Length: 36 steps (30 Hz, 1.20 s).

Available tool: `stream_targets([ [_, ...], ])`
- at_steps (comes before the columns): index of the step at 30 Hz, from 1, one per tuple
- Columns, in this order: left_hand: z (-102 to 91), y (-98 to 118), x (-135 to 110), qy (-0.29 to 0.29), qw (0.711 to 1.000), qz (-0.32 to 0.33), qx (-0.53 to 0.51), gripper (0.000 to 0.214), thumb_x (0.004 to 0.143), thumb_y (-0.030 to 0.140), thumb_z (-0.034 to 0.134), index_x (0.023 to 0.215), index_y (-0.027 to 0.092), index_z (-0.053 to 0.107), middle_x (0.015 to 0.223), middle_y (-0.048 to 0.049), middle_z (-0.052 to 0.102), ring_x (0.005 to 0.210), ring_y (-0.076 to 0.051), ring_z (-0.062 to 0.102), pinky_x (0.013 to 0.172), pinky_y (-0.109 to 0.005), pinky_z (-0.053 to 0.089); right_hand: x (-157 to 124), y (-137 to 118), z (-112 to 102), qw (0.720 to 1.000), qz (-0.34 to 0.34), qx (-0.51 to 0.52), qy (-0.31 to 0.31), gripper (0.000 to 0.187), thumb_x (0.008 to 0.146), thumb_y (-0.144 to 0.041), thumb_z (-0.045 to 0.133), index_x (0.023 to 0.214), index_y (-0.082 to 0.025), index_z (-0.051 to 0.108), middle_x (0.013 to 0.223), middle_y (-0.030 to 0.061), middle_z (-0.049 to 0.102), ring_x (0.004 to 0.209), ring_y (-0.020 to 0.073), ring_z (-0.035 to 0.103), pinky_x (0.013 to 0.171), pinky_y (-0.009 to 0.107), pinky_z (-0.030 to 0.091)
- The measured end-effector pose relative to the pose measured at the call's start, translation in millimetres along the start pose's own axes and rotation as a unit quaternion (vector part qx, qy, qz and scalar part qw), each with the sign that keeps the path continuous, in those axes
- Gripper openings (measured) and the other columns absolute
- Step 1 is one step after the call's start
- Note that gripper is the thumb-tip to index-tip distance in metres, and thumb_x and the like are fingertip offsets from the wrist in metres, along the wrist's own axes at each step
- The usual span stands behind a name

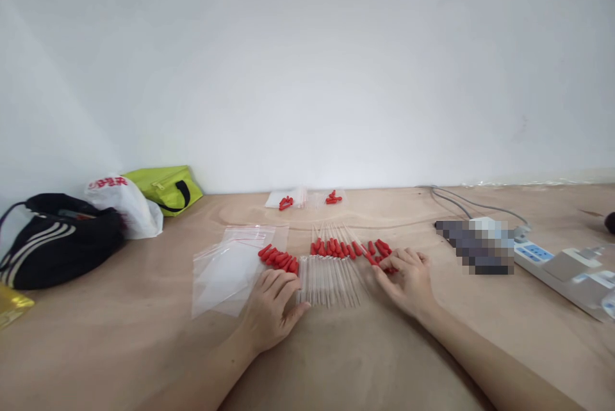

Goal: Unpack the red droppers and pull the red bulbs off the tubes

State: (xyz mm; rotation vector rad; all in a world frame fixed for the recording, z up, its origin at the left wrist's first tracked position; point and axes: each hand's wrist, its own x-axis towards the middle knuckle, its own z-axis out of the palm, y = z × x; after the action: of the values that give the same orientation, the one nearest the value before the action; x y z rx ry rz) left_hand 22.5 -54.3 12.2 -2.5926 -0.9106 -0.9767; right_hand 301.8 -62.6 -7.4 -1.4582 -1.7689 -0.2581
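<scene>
A row of thin clear glass dropper tubes (327, 280) lies side by side on the table, several with red rubber bulbs (331, 247) at their middle; more tubes stick out behind them. My left hand (273, 305) rests at the row's left side, thumb apart from the fingers, holding nothing visible. Just beyond its fingertips lies a pile of red bulbs (278, 258). At the row's right end, my right hand (406, 276) pinches a red rubber bulb (370, 258) between thumb and fingers. Other loose bulbs (383, 246) lie by its fingertips, partly covered by the hand.
Clear zip bags (225, 273) lie left of the tubes. Near the wall are small bags with red bulbs (286, 203). A black bag (62, 241), white plastic bag (125, 206) and green pouch (166, 188) stand at left. A power strip (567, 276) and a blurred dark object (478, 246) lie at right.
</scene>
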Motion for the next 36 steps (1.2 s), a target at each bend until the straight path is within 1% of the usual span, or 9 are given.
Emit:
stream_targets([
  [3,4.9,6.4,5.1,0.025,0.999,0.023,0.022,0.017,0.082,0.026,0.047,0.093,0.016,0.056,0.093,-0.0076,0.061,0.090,-0.020,0.052,0.081,-0.035,0.039,-13.4,-6.9,-7.4,0.996,-0.067,0.055,-0.028,0.015,0.075,-0.029,0.051,0.065,-0.020,0.060,0.062,-0.0004,0.054,0.064,0.0133,0.047,0.067,0.031,0.026],
  [7,18.5,17.5,12.7,0.059,0.996,0.061,0.040,0.023,0.084,0.025,0.046,0.103,0.017,0.057,0.103,-0.0079,0.061,0.101,-0.021,0.050,0.091,-0.040,0.034,-20.4,-23.4,-7.3,0.989,-0.115,0.085,-0.045,0.010,0.074,-0.026,0.053,0.069,-0.021,0.061,0.062,-0.0013,0.051,0.064,0.0129,0.044,0.069,0.032,0.027],
  [11,31.2,26.9,17.4,0.074,0.995,0.054,0.035,0.017,0.085,0.025,0.047,0.093,0.020,0.061,0.096,-0.0027,0.065,0.098,-0.019,0.054,0.097,-0.043,0.027,-19.6,-34.8,-3.3,0.981,-0.156,0.105,-0.046,0.010,0.075,-0.025,0.052,0.074,-0.020,0.061,0.062,-0.0012,0.050,0.066,0.0127,0.044,0.073,0.033,0.028],
  [15,35.0,31.0,19.8,0.065,0.996,0.056,0.026,0.017,0.086,0.019,0.045,0.083,0.021,0.062,0.079,0.0024,0.066,0.089,-0.015,0.057,0.101,-0.043,0.020,-16.8,-38.1,-1.9,0.981,-0.155,0.111,-0.028,0.011,0.076,-0.026,0.053,0.079,-0.019,0.061,0.068,0.0002,0.054,0.068,0.0129,0.046,0.074,0.034,0.028],
  [18,34.8,31.7,20.9,0.067,0.996,0.060,0.023,0.019,0.087,0.019,0.043,0.082,0.020,0.061,0.076,0.0027,0.066,0.085,-0.014,0.058,0.101,-0.042,0.019,-16.0,-39.6,2.2,0.979,-0.167,0.113,-0.016,0.016,0.077,-0.032,0.056,0.087,-0.021,0.061,0.074,0.0009,0.059,0.072,0.0135,0.048,0.076,0.034,0.027],
  [20,34.4,31.7,20.9,0.072,0.995,0.069,0.019,0.020,0.088,0.020,0.042,0.080,0.019,0.060,0.075,0.0026,0.066,0.084,-0.014,0.058,0.102,-0.042,0.018,-17.0,-40.4,6.5,0.976,-0.183,0.115,-0.008,0.014,0.078,-0.030,0.057,0.089,-0.023,0.062,0.072,-0.0008,0.060,0.071,0.0128,0.048,0.078,0.035,0.025],
  [26,30.9,32.7,18.3,0.061,0.994,0.094,0.009,0.026,0.088,0.018,0.038,0.071,0.017,0.057,0.065,0.0029,0.063,0.083,-0.013,0.058,0.102,-0.042,0.016,-23.3,-40.2,10.2,0.973,-0.205,0.110,-0.001,0.009,0.080,-0.024,0.054,0.083,-0.023,0.063,0.059,-0.0027,0.057,0.066,0.0119,0.045,0.081,0.037,0.023],
  [32,28.5,33.6,17.1,0.068,0.993,0.099,-0.003,0.025,0.087,0.017,0.039,0.071,0.017,0.057,0.065,0.0030,0.063,0.083,-0.014,0.059,0.103,-0.046,0.013,-25.4,-39.9,5.1,0.970,-0.216,0.115,-0.012,0.010,0.080,-0.024,0.053,0.080,-0.024,0.062,0.057,-0.0039,0.054,0.066,0.0118,0.044,0.083,0.038,0.021],
  [36,28.5,33.4,16.6,0.068,0.992,0.105,-0.004,0.024,0.087,0.015,0.039,0.071,0.016,0.057,0.066,0.0029,0.063,0.084,-0.013,0.059,0.103,-0.045,0.014,-26.4,-39.8,2.8,0.968,-0.223,0.110,-0.019,0.012,0.080,-0.022,0.050,0.077,-0.024,0.062,0.055,-0.0043,0.052,0.066,0.0116,0.045,0.085,0.038,0.021],
])
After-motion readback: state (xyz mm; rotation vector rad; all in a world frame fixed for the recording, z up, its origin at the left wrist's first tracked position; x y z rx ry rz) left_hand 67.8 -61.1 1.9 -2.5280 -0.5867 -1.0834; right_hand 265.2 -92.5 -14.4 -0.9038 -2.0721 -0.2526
